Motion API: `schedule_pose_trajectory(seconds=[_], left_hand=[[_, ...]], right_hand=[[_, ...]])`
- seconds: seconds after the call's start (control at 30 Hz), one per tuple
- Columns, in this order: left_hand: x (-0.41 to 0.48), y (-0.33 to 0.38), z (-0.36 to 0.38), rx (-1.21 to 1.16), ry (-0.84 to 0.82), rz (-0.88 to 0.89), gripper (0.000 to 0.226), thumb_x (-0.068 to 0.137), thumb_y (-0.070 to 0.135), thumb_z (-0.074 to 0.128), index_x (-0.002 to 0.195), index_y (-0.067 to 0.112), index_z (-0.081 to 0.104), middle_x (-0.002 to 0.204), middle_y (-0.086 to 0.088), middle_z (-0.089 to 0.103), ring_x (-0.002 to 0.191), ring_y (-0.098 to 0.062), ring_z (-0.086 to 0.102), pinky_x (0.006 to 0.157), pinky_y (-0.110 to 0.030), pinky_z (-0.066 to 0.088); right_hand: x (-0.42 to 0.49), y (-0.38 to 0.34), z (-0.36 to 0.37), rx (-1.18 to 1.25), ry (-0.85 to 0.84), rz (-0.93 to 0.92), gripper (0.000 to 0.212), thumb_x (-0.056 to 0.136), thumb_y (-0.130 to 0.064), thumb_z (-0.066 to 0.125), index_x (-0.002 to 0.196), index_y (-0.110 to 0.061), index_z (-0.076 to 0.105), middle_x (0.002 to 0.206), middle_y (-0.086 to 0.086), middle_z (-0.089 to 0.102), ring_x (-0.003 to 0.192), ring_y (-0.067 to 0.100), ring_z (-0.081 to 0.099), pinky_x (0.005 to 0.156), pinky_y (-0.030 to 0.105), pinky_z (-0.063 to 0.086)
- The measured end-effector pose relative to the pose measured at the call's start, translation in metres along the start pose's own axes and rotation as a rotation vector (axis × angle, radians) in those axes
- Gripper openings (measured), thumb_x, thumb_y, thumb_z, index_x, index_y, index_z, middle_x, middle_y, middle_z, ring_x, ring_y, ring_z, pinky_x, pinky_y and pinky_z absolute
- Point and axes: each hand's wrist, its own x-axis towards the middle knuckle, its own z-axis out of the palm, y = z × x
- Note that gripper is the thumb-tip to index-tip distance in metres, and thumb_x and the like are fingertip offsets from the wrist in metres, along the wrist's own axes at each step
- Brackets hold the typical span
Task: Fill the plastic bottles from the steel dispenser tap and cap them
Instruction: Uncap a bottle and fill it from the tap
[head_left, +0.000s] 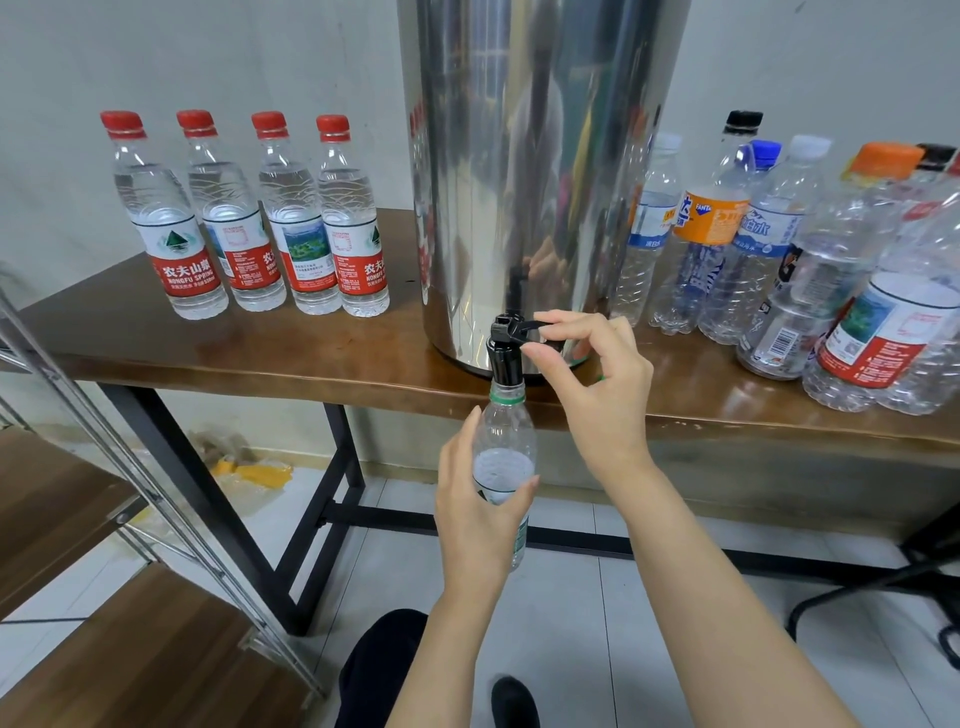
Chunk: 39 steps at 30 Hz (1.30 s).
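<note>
step: filling one bottle (504, 441) at the tap (506, 349); capping not yet done
bottle position: below the worktop (260, 353) edge, upright, mouth right up at the tap spout, green neck ring just under it
left hand (483, 514): grip wrapped round the bottle's lower body, thumb on the left side, fingertips round the front
right hand (597, 384): grip narrow, thumb and forefinger pinching the black lever (531, 326); other fingers curled loose
level: water surface looks to be near the shoulder, so my guess is it is close to full
how to do it well: hold the mouth centred under the spout and the bottle plumb; don't squeeze, thin plastic will push water out the neck
shut-off: release the lever before water reaches the neck, wait for the last drip, then lower the bottle straight down
risk: gap at the spout means spill onto the floor; dispenser (530, 182) sits at the worktop edge, so don't lean on the lever
cap: a small green bit shows under the right palm, can't tell if it's the cap
done stock: four filled bottles (249, 218), red caps on, left of the dispenser
to do: empty bottles (779, 249) bunched on the right
</note>
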Motion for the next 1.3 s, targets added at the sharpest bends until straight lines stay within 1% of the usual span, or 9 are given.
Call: schedule_pose_trajectory(seconds=[0.1, 0.2, 0.4, 0.67, 0.8, 0.93, 1.1, 1.2, 1.3], left_hand=[[-0.001, 0.0, 0.0, 0.01, 0.021, 0.012, 0.088, 0.07, 0.008, 0.087, 0.14, 0.037, 0.041, 0.129, 0.016, 0.046, 0.121, 0.017, 0.04, 0.092, 0.001, 0.034], [-0.002, 0.002, 0.0, 0.011, 0.022, 0.012, 0.085, 0.07, 0.008, 0.087, 0.14, 0.03, 0.045, 0.126, 0.009, 0.047, 0.118, 0.018, 0.041, 0.089, 0.002, 0.034], [-0.001, 0.002, -0.002, 0.03, 0.02, 0.021, 0.083, 0.07, 0.006, 0.086, 0.141, 0.023, 0.047, 0.126, 0.007, 0.048, 0.116, 0.02, 0.04, 0.088, 0.003, 0.033], [-0.002, 0.002, -0.001, 0.028, 0.03, 0.037, 0.084, 0.074, 0.003, 0.083, 0.138, 0.037, 0.041, 0.129, 0.026, 0.043, 0.117, 0.025, 0.038, 0.087, 0.004, 0.032], [-0.002, 0.002, -0.002, 0.045, 0.028, 0.043, 0.086, 0.074, 0.004, 0.083, 0.137, 0.042, 0.039, 0.128, 0.025, 0.043, 0.117, 0.023, 0.039, 0.086, 0.004, 0.033], [0.0, 0.002, -0.004, 0.103, 0.014, 0.07, 0.086, 0.076, 0.006, 0.082, 0.138, 0.043, 0.037, 0.131, 0.014, 0.045, 0.115, 0.023, 0.038, 0.082, 0.006, 0.032], [0.01, -0.002, -0.012, 0.284, -0.07, 0.143, 0.088, 0.078, 0.023, 0.081, 0.146, 0.045, 0.03, 0.136, 0.015, 0.04, 0.111, 0.008, 0.045, 0.065, -0.003, 0.038], [0.015, -0.001, -0.016, 0.39, -0.108, 0.211, 0.09, 0.078, 0.026, 0.081, 0.148, 0.039, 0.026, 0.142, 0.01, 0.042, 0.116, -0.005, 0.049, 0.065, -0.005, 0.033], [0.021, -0.001, -0.02, 0.444, -0.118, 0.26, 0.09, 0.076, 0.027, 0.081, 0.148, 0.033, 0.026, 0.144, 0.008, 0.044, 0.116, -0.006, 0.049, 0.065, -0.017, 0.042]], right_hand=[[0.0, 0.0, 0.0, -0.001, -0.001, -0.008, 0.013, 0.085, -0.034, 0.071, 0.09, -0.023, 0.067, 0.106, -0.017, 0.069, 0.082, 0.009, 0.051, 0.076, 0.023, 0.045], [-0.001, 0.0, 0.0, 0.019, -0.004, 0.006, 0.011, 0.085, -0.032, 0.073, 0.09, -0.024, 0.067, 0.106, -0.015, 0.07, 0.083, 0.011, 0.053, 0.076, 0.025, 0.045], [-0.001, 0.0, 0.0, 0.03, -0.006, 0.009, 0.011, 0.085, -0.03, 0.074, 0.09, -0.024, 0.067, 0.106, -0.014, 0.071, 0.084, 0.013, 0.054, 0.075, 0.027, 0.047], [0.0, 0.0, 0.001, 0.023, -0.002, 0.001, 0.011, 0.084, -0.03, 0.073, 0.089, -0.022, 0.067, 0.105, -0.015, 0.07, 0.083, 0.017, 0.055, 0.073, 0.026, 0.046], [-0.001, 0.001, 0.001, 0.022, -0.003, 0.002, 0.011, 0.084, -0.03, 0.073, 0.089, -0.023, 0.067, 0.105, -0.016, 0.07, 0.081, 0.016, 0.054, 0.073, 0.024, 0.045], [-0.001, 0.002, 0.001, 0.024, 0.001, 0.0, 0.011, 0.085, -0.029, 0.074, 0.089, -0.023, 0.067, 0.106, -0.012, 0.072, 0.081, 0.022, 0.055, 0.074, 0.025, 0.045], [-0.001, 0.003, 0.001, 0.017, 0.001, -0.003, 0.012, 0.085, -0.03, 0.074, 0.09, -0.021, 0.067, 0.106, -0.012, 0.071, 0.08, 0.025, 0.056, 0.073, 0.03, 0.047], [-0.001, 0.003, 0.002, 0.007, 0.004, -0.015, 0.014, 0.086, -0.031, 0.073, 0.09, -0.018, 0.068, 0.106, -0.011, 0.071, 0.078, 0.023, 0.056, 0.071, 0.029, 0.047], [-0.001, 0.002, 0.003, 0.012, 0.017, -0.019, 0.013, 0.085, -0.029, 0.074, 0.09, -0.019, 0.067, 0.105, -0.009, 0.072, 0.076, 0.023, 0.055, 0.07, 0.028, 0.046]])
